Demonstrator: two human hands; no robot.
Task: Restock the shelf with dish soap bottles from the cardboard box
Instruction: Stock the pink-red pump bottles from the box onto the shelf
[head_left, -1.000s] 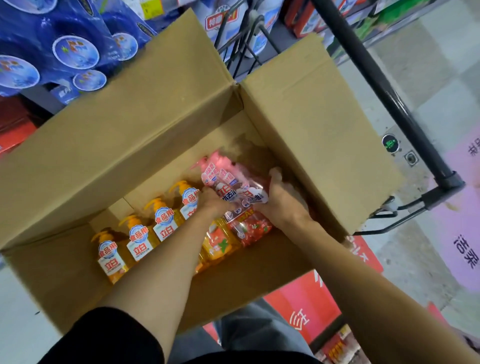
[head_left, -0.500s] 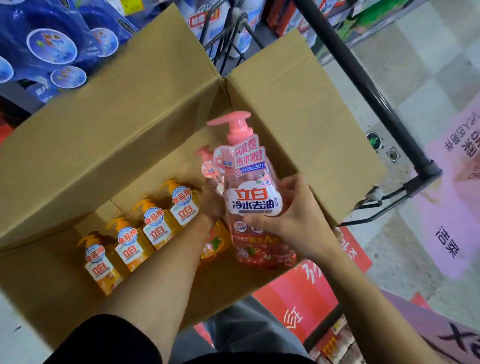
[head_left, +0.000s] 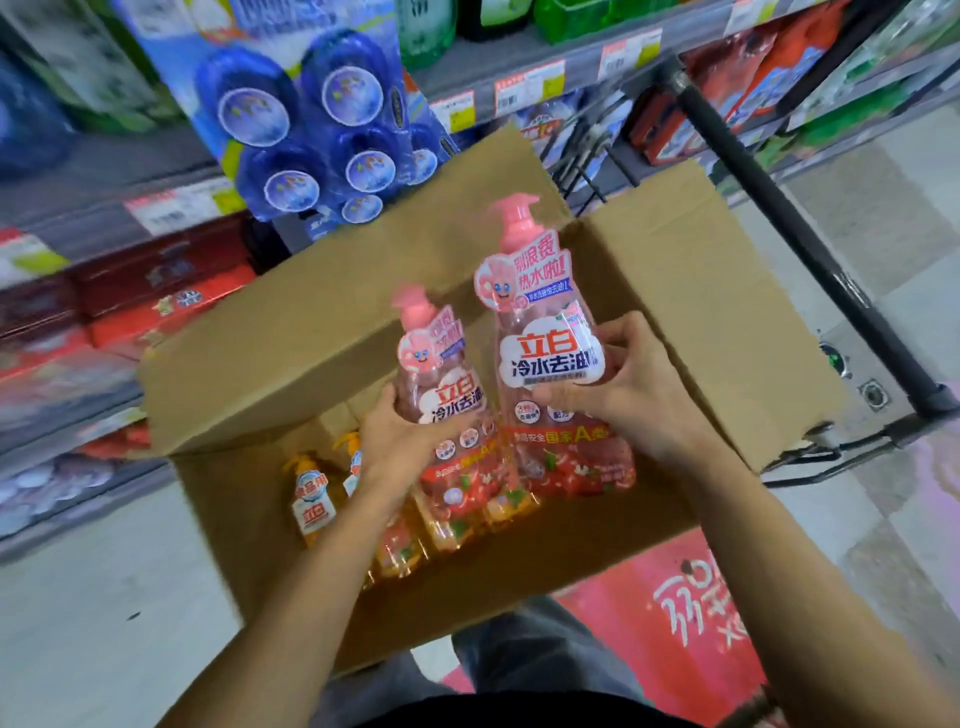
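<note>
- The left hand (head_left: 397, 447) grips one pink dish soap bottle (head_left: 447, 410) around its middle, fingers and thumb curled round the body.
- The right hand (head_left: 626, 387) grips a second pink bottle (head_left: 545, 358) the same way. Both bottles are upright, side by side, and held above the open cardboard box (head_left: 691, 312).
- Judged status: two bottles are out of the box but not yet on any shelf; the placing step is not done.
- Inside the box, orange bottles (head_left: 311, 499) remain standing in a row, partly hidden behind the left forearm. Several units are therefore left to move; the exact count cannot be told.
- Beyond the box, the shelves (head_left: 524, 67) carry price tags (head_left: 527, 88) and other goods, including a blue pack (head_left: 317, 124). The slot meant for the dish soap is not identifiable here.
</note>
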